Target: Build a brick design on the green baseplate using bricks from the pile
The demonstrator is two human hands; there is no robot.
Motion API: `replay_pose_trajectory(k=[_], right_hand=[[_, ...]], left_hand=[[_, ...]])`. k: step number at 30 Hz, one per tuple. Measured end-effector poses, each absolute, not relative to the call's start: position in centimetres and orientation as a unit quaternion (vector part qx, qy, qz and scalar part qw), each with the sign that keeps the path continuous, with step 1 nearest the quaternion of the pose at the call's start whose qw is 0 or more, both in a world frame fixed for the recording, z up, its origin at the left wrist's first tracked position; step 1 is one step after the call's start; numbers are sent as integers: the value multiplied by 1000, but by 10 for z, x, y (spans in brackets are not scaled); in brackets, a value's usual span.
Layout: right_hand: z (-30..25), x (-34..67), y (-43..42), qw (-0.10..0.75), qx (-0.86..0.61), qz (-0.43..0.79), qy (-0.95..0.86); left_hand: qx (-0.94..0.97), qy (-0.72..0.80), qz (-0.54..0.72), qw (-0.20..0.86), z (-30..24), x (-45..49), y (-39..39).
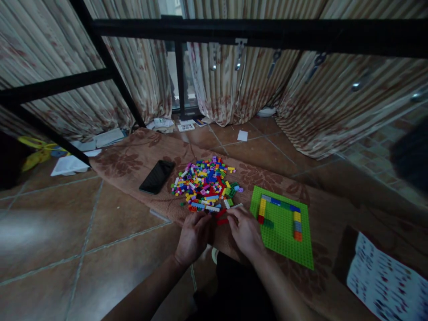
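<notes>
Left hand (193,236): fingers curled close together at the near edge of the brick pile (202,178); from here I can't tell whether they pinch a piece.
Right hand (246,229): fingers bent; whether they grip anything, I can't make out.
Red bricks (222,221): between the two hands, right beside the right fingers.
Green baseplate (284,252): just beyond the right hand, bearing low rows of bricks (297,225).
</notes>
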State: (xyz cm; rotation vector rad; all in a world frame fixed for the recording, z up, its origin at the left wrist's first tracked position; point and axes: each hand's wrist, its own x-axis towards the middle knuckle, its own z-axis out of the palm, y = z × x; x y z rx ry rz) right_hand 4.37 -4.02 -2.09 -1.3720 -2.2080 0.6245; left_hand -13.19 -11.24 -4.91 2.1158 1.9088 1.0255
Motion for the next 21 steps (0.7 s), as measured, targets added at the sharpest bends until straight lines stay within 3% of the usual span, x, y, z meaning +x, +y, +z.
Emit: replay_pose_trajectory(k=[12, 21], right_hand=[[-18, 17, 6, 188, -569, 162, -784], [-22, 15, 28, 87, -622, 143, -765]], left_hand=[[683, 628, 360, 97, -51, -163, -87], [715, 587, 353, 140, -45, -184, -64]])
